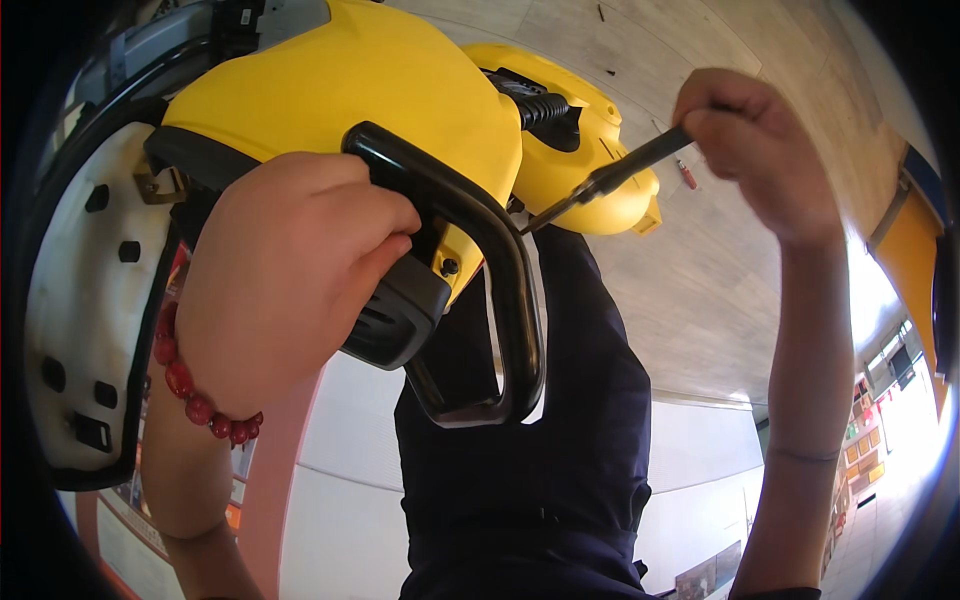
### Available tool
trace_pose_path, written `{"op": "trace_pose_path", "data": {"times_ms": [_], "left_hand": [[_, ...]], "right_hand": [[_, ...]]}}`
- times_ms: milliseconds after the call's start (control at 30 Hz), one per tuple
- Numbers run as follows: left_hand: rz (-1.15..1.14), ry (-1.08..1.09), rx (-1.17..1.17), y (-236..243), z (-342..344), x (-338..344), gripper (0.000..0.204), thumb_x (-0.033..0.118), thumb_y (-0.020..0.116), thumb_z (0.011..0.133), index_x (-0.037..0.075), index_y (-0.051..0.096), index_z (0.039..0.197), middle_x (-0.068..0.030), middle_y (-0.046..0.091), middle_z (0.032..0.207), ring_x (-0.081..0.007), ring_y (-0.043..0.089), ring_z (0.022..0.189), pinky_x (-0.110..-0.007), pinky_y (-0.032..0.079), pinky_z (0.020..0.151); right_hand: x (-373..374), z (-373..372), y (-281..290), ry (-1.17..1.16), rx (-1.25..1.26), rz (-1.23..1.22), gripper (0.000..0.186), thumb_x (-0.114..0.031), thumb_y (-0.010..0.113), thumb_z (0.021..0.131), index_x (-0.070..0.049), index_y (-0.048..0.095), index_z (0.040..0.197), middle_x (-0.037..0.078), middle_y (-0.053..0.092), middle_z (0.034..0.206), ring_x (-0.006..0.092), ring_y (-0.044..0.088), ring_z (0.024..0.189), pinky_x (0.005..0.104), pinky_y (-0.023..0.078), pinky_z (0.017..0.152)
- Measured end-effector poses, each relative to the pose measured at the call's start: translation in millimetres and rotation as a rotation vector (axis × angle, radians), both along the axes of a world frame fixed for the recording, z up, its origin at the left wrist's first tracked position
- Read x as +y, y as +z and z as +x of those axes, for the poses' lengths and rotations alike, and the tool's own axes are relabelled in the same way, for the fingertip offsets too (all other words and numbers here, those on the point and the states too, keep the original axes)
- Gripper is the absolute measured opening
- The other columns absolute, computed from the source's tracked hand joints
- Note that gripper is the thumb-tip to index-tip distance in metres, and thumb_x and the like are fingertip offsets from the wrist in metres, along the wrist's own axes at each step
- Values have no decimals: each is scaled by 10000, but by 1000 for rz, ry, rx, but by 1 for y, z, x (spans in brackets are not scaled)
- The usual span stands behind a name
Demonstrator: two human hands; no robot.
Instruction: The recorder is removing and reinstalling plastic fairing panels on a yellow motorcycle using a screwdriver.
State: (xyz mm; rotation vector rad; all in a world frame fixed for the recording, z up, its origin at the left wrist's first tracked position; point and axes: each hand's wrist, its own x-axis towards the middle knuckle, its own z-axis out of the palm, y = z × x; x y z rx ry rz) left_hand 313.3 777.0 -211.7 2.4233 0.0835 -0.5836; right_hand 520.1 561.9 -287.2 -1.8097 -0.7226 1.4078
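My left hand [300, 265], wearing a red bead bracelet [198, 408], is closed beside a black bent tube frame [515, 300]. Its fingertips pinch together near a black plastic part [400, 315], and whatever they grip is hidden. In my right fist [750, 145] is a tool with a long dark handle [640, 160] and a thin metal shaft. The shaft slants down to the left, its tip close to the tube's outer bend; contact cannot be told. Behind both stands a large yellow plastic body panel [390, 80], with a black bolt [449, 267] on a yellow bracket near the tube.
A second rounded yellow part [590, 190] with a black ribbed sleeve [543, 110] lies beyond the panel. At the left is a white, black-edged panel [95, 290] with holes. A small red object [686, 174] lies on the light floor [690, 290]. Shelves [865, 450] stand far right.
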Motion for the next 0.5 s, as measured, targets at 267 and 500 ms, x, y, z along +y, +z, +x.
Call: {"op": "trace_pose_path", "data": {"times_ms": [267, 500], "left_hand": [[-4, -18, -18, -2, 0, -3, 149, -45, 663, 667, 9, 617, 799, -91, 553, 675, -220, 534, 612, -283, 417, 564], [-3, -24, -49, -5, 0, 0, 132, -24, 670, 685, 11, 617, 800, -86, 549, 673, -204, 533, 608, -279, 421, 556]], "right_hand": [[8, -41, -17, -38, 143, 31, 206, -193, 525, 803, -4, 604, 822, 10, 510, 652, 80, 449, 597, 232, 378, 564], [9, -32, -23, -33, 105, 41, 222, -225, 523, 805, -22, 613, 809, 11, 519, 648, 81, 459, 598, 225, 379, 568]]}}
